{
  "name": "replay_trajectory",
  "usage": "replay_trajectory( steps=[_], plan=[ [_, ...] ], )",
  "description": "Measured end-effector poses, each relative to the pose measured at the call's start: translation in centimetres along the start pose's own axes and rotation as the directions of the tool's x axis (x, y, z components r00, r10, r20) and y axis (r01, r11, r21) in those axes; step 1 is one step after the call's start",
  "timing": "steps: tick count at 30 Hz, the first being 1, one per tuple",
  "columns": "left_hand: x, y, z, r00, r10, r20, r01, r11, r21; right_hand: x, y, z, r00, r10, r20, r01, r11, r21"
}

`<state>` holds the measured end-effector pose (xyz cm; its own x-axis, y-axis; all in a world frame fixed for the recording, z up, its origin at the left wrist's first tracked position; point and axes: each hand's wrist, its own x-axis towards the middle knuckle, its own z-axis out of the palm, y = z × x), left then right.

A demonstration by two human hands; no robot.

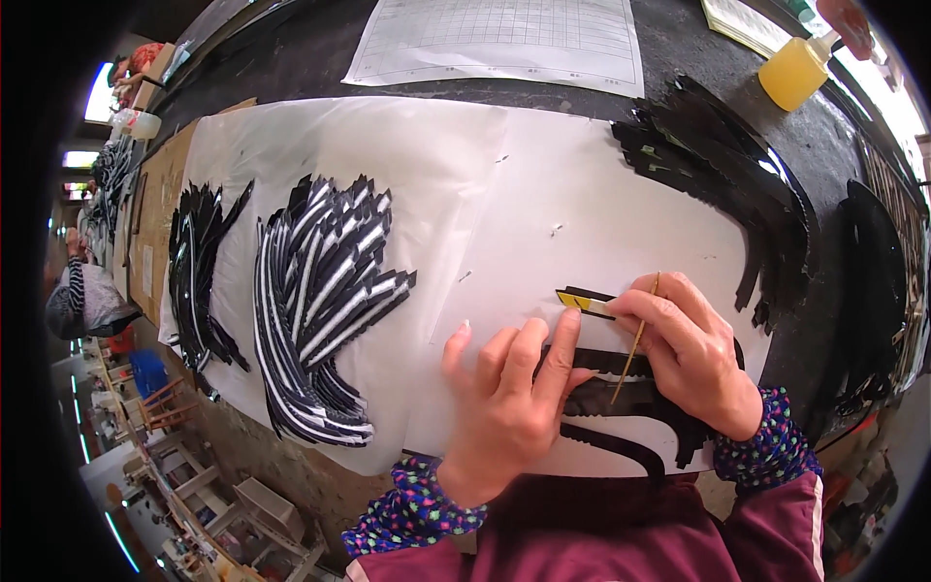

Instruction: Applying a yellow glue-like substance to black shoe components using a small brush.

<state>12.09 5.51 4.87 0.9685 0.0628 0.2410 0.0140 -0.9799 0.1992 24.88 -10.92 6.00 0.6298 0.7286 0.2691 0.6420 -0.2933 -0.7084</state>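
My left hand (509,403) lies with its fingers apart over black curved strips (621,398) on a white sheet (543,233). Its index fingertip touches a small black piece (584,294) with a yellow and white part. At the other end of that piece, the thumb and fingers of my right hand (689,349) are pinched together. A thin yellowish stick (635,339) is tucked in those same fingers, slanting down over the black strips. How firmly the right fingertips grip the small piece is hidden.
Left on the sheet sit a fanned bundle of black-and-white strips (325,301) and a darker bundle (199,267). More black strips (718,165) lie at the upper right, near a yellow bottle (793,76). A printed form (495,44) is at the back. Another person (92,296) is far left.
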Motion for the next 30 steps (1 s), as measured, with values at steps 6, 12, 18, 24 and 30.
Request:
replay_trajectory(
  steps=[6,12,18,24,30],
  plan=[
    [-0.26,-0.01,0.45,0.999,0.018,-0.035,-0.017,0.999,0.039,0.29,-0.11,0.06,1.000,0.000,0.012,0.001,0.999,-0.033],
    [-0.16,0.02,0.59,1.000,0.020,-0.013,-0.020,0.999,0.049,0.40,0.06,0.19,1.000,-0.004,0.009,0.004,0.998,-0.057],
    [-0.25,-0.07,0.68,0.999,0.044,-0.013,-0.043,0.996,0.081,0.44,-0.01,0.31,1.000,-0.007,0.003,0.008,0.997,-0.071],
    [-0.20,-0.10,0.37,0.998,0.056,0.002,-0.056,0.995,0.077,0.38,-0.02,0.48,1.000,-0.020,-0.014,0.019,0.998,-0.066],
    [0.08,0.16,0.43,0.999,0.037,0.015,-0.038,0.997,0.073,0.46,-0.08,0.43,0.999,-0.026,-0.019,0.025,0.997,-0.076]
  ],
)
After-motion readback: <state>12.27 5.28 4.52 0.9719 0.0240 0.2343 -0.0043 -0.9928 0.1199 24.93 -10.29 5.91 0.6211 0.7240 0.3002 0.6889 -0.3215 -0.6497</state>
